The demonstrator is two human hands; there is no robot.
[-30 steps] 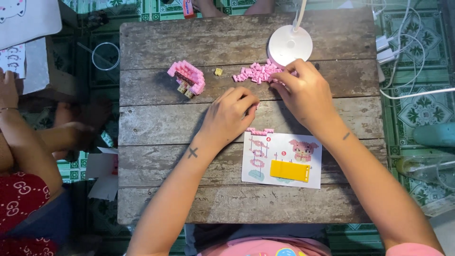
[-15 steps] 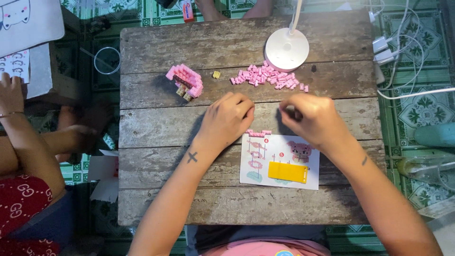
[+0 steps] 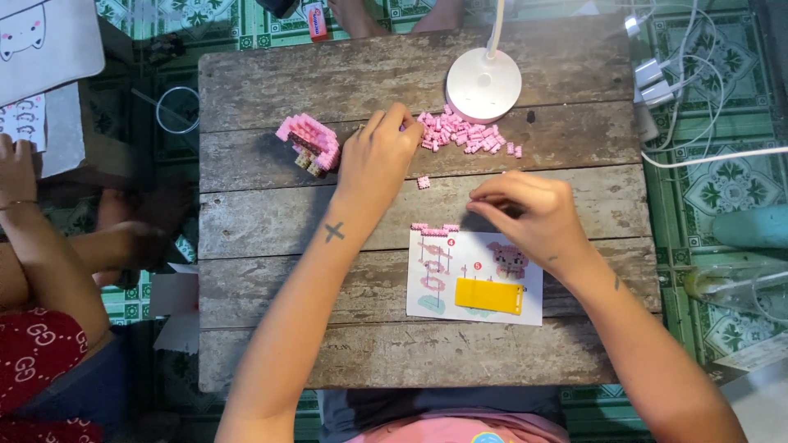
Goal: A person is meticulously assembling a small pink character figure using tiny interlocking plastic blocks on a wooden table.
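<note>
My left hand lies on the wooden table, its curled fingertips at the left end of a pile of small pink bricks. A part-built pink brick model stands just left of that hand. My right hand hovers over the top edge of a printed instruction sheet, fingertips pinched together as if on a tiny brick that is mostly hidden. A short row of pink bricks lies along the sheet's top edge. One loose pink brick sits between my hands.
A yellow tool lies on the sheet. A white lamp base stands behind the pile. Cables and chargers lie right of the table. Another person's arms are at the left, near white papers.
My right hand came back from the brick pile to the top of the sheet. My left hand moved from the middle of the table up to the pile's left end.
</note>
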